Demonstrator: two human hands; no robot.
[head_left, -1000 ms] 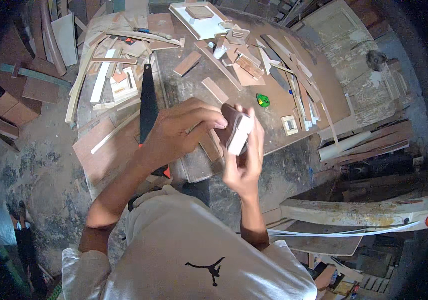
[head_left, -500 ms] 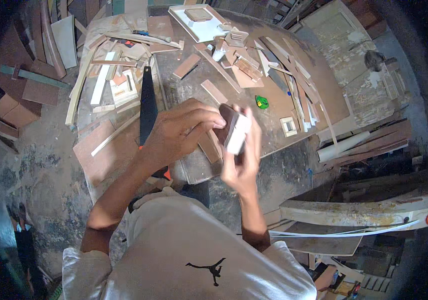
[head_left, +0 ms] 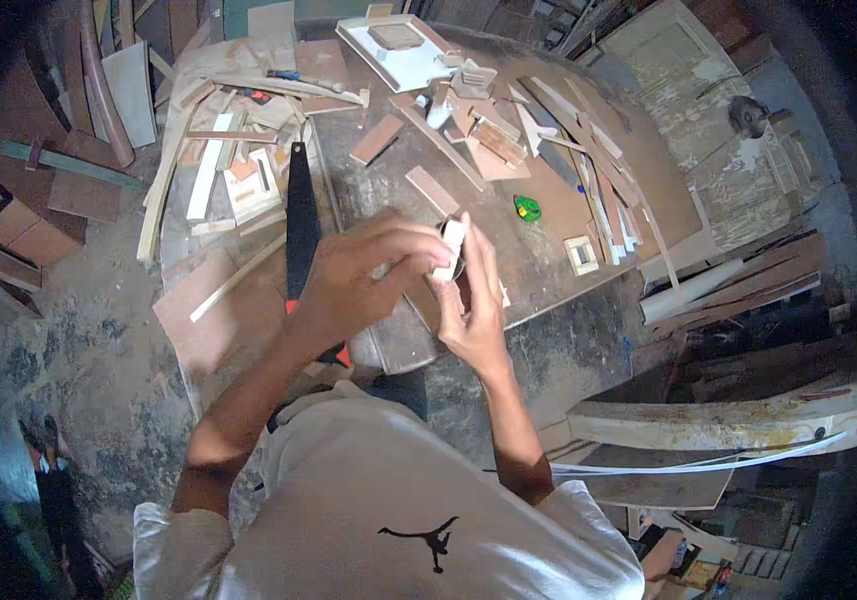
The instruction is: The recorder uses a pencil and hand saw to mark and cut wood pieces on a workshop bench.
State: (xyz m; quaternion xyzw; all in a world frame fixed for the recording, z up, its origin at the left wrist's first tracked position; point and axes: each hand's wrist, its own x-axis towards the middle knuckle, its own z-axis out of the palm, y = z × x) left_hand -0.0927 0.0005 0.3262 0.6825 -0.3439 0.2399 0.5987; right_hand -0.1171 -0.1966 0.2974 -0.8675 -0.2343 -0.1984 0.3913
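Observation:
Both my hands meet over the near part of the workbench, closed around a small wooden block [head_left: 451,246] with a pale edge turned up. My left hand [head_left: 373,268] pinches it with the fingertips from the left. On the other side, my right hand [head_left: 478,315] grips it between thumb and fingers, which hide much of its brown side. A hand saw [head_left: 302,215] with a black blade lies beneath my left hand, its orange-and-black handle near me. Just beyond the block, a flat brown wood strip [head_left: 432,190] rests on the bench.
A green tape measure [head_left: 526,208] and a small square wooden frame [head_left: 580,255] lie on the workbench [head_left: 638,175]. Long strips [head_left: 598,170] are heaped at the right, wood offcuts [head_left: 248,180] at the left. A white-faced panel [head_left: 398,50] sits at the far edge.
The block has been turned, so its broad pale face gives way to a narrow pale edge. It has shifted slightly left and away from me. Both hands still grip it.

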